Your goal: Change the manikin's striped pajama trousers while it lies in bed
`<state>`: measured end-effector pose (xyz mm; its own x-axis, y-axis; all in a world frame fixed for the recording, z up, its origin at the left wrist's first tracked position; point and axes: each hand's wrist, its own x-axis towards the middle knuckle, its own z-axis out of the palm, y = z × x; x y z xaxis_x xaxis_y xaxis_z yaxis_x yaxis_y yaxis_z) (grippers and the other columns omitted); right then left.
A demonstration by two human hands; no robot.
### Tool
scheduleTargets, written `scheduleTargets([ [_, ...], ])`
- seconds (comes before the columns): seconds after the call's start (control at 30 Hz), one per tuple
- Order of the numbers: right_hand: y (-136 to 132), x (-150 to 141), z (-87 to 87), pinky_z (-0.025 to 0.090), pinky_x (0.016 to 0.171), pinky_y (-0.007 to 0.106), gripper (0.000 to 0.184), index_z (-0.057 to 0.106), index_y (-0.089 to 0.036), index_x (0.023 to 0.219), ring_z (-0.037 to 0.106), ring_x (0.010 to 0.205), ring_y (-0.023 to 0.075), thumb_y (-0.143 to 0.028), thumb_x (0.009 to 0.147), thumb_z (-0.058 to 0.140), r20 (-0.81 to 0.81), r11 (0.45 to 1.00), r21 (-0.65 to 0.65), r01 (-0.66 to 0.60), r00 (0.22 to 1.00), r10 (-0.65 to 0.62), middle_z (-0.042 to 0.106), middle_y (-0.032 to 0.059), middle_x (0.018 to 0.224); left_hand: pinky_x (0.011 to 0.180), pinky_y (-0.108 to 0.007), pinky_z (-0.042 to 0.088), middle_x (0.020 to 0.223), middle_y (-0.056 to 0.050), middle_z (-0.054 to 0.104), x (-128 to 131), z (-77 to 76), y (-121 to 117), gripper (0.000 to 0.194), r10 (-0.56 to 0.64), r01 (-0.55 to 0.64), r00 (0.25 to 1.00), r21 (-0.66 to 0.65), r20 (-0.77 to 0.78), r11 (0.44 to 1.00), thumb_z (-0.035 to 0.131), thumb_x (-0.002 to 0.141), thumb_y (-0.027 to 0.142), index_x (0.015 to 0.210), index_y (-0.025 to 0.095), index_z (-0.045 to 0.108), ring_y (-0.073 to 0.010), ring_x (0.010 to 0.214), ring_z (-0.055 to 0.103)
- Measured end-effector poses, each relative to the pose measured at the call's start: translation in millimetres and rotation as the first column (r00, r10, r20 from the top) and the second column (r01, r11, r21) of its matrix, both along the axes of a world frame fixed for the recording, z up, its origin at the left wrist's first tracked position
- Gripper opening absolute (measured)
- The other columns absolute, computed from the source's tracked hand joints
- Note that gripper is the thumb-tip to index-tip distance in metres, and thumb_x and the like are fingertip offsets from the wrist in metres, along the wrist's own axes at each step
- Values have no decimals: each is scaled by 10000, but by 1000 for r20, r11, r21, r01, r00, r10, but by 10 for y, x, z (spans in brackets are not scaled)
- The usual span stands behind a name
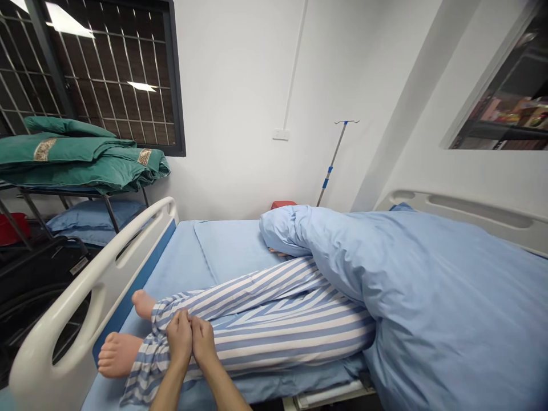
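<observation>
A figure lies on the bed in blue and white striped trousers (274,317), bare feet (117,354) toward the footboard. Its upper body is hidden under a light blue duvet (428,285). My left hand (178,337) and my right hand (203,341) rest side by side on the striped cloth of the near lower leg, just above the ankle. Both hands have their fingers curled and pressed into the fabric, pinching it.
A white plastic footboard (85,291) stands at the left, a white side rail (479,214) at the far right. Behind the bed an IV pole (333,162) leans. Folded green quilts (81,154) lie on a rack by the barred window. A black wheelchair (34,285) stands at left.
</observation>
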<state>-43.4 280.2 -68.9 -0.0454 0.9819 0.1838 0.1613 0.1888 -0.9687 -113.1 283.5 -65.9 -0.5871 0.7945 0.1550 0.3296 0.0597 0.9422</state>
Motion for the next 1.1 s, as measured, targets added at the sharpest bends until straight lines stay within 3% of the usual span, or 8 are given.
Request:
scheduleTargets([
  [0.13,35,216,130,251,518,250,401,424,-187,533,416,529,127,-380,877,350,66,999,-2,53,996,-53,484,-3,523,576,-263,339,572,-8,546,97,-139,-59,279,-122,107,981,-103,-149,989,406,780,392,600,211,519,-168,589,497],
  [0.23,24,412,149,218,523,253,411,379,-186,531,382,521,116,-387,888,350,141,996,82,41,989,-52,426,-20,508,584,-266,332,569,-10,553,191,-95,-90,309,-146,125,967,-111,-207,986,385,794,409,582,216,499,-170,593,503],
  [0.37,5,560,145,218,515,251,406,377,-188,532,386,521,116,-373,891,334,117,996,46,72,990,-77,428,-15,511,590,-268,365,540,-4,537,373,22,-49,364,-171,165,974,-53,-149,985,338,815,471,583,220,463,-175,587,505],
  [0.57,10,883,189,210,526,247,409,394,-180,553,379,526,104,-382,905,346,177,989,113,93,978,-113,419,-27,516,617,-274,355,571,-8,547,630,4,-23,345,-224,206,951,-104,-215,973,355,806,456,583,219,468,-174,613,503],
  [0.7,6,1118,162,228,537,243,404,454,-176,577,420,549,108,-361,914,329,210,990,92,105,970,-122,487,-10,551,597,-263,350,538,10,498,880,40,-22,369,-264,260,957,-51,-118,964,342,819,475,573,220,443,-156,576,466],
  [0.87,-11,1341,172,228,532,242,427,470,-174,574,389,530,103,-375,922,326,218,980,138,142,961,-170,459,-20,524,584,-269,322,553,4,523,1112,37,-26,332,-334,314,924,-129,-186,941,375,806,437,582,216,481,-159,576,467],
  [1.0,-7,1505,134,233,533,246,434,504,-171,588,414,541,106,-384,923,328,223,979,111,172,955,-194,492,-11,542,569,-255,331,506,36,429,1283,60,14,375,-324,321,942,-53,-84,946,356,837,461,558,218,414,-140,544,432],
  [1.1,38,1678,232,242,523,233,448,481,-170,570,408,538,102,-401,921,326,174,985,110,137,973,-155,472,-19,534,575,-258,325,521,30,452,1390,54,56,357,-348,344,930,-55,-121,937,371,828,445,561,214,426,-143,559,433],
])
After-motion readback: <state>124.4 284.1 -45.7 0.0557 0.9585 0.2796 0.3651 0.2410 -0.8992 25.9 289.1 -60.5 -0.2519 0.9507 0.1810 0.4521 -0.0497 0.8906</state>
